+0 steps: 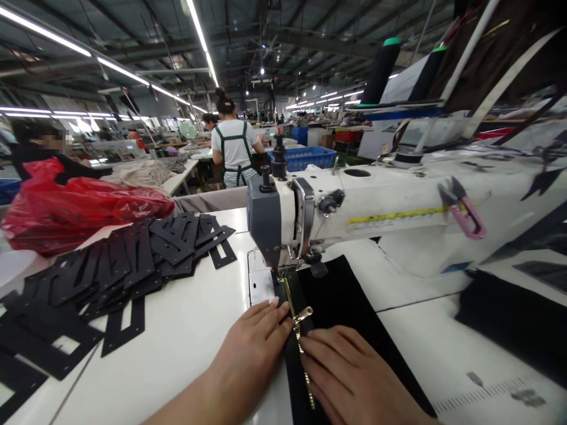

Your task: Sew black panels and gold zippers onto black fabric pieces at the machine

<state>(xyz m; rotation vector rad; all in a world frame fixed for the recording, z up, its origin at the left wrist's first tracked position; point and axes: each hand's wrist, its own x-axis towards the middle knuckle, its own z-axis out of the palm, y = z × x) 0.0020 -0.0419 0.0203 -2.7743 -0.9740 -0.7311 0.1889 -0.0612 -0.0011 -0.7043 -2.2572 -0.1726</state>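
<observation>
A gold-toothed zipper (307, 381) with a metal pull (305, 314) runs along a dark strip, its far end under the presser foot of a white and grey sewing machine (283, 218). Black fabric (354, 295) lies beneath and to the right of it. My left hand (254, 345) rests on the strip's left edge, fingers stretched toward the needle area and fingertips beside the zipper. On the other side, my right hand (349, 372) lies flat over the fabric, its fingertips touching the zipper just below the pull. Neither hand is closed around anything.
Black frame-shaped pieces (128, 260) are heaped on the table's left, before a red plastic bag (84, 206). Pink thread snips (465, 212) hang on the machine arm. More black fabric (509, 319) lies at right. Behind stand a blue crate (310, 158) and people, one in a green apron (233, 144).
</observation>
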